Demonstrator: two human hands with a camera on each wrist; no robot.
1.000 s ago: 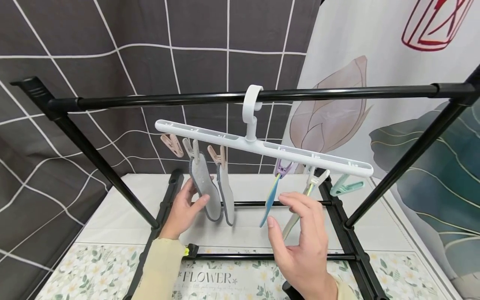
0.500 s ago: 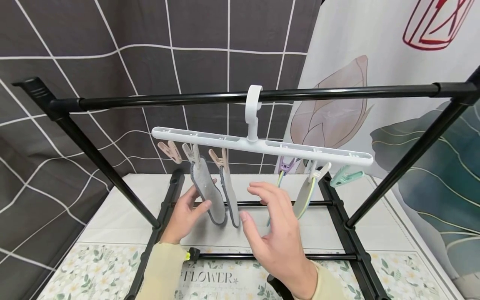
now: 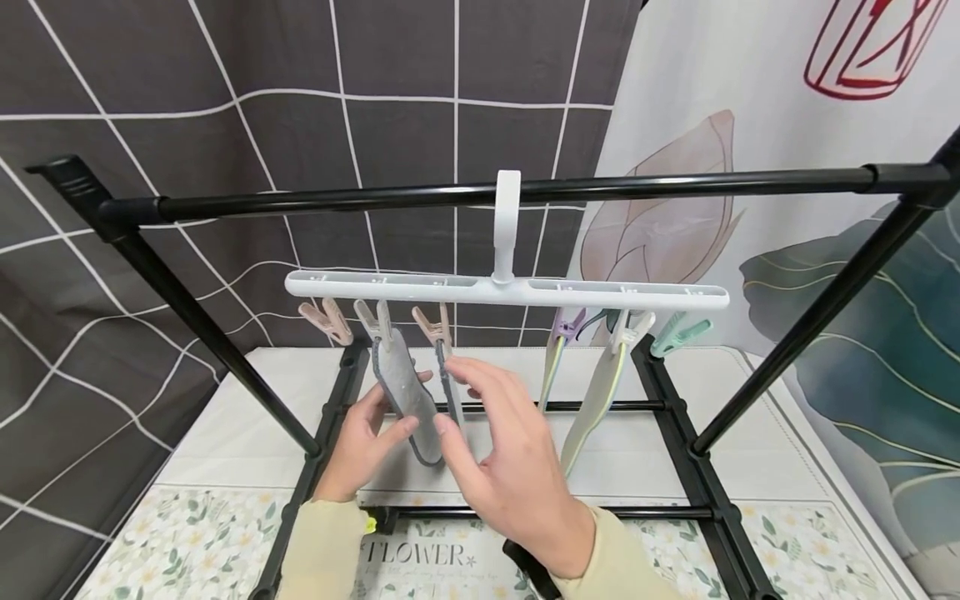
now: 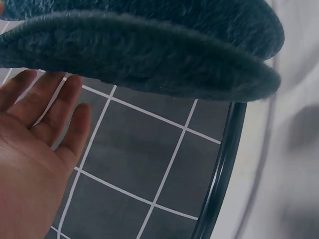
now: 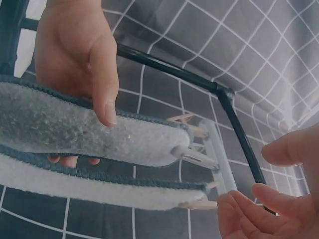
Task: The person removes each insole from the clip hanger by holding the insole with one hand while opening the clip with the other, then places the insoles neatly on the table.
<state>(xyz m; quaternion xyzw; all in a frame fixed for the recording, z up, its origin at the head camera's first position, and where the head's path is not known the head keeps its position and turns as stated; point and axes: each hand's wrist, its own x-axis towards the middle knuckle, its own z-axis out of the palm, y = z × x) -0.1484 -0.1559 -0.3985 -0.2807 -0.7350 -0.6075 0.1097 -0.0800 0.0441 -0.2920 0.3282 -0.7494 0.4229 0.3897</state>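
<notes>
From a white clip hanger (image 3: 405, 286) hang two grey insoles, each held by a clothespin. My left hand (image 3: 360, 446) holds the left insole (image 3: 408, 396), thumb over its near face and fingers behind; its fuzzy dark edge (image 4: 139, 55) fills the top of the left wrist view. The second insole (image 3: 447, 383) hangs just right of it, partly covered by my right hand (image 3: 510, 458). That hand is raised with fingers spread and bent slightly, holding nothing. In the right wrist view, the right hand (image 5: 274, 199) is apart from the insoles, near the clothespins.
A black rack bar (image 3: 322, 198) carries the hanger. On the right hang two yellow-edged insoles, one on a purple clothespin (image 3: 566, 323) and one on a white clothespin (image 3: 630, 327). Unused pink (image 3: 327, 321) and green (image 3: 678, 332) clothespins hang at the ends. A dark checked curtain (image 3: 397, 142) stands behind.
My right hand has moved left from beside the right-hand insoles to the second grey insole. The hanger has swung level and square to me. My left hand stays at the left insole.
</notes>
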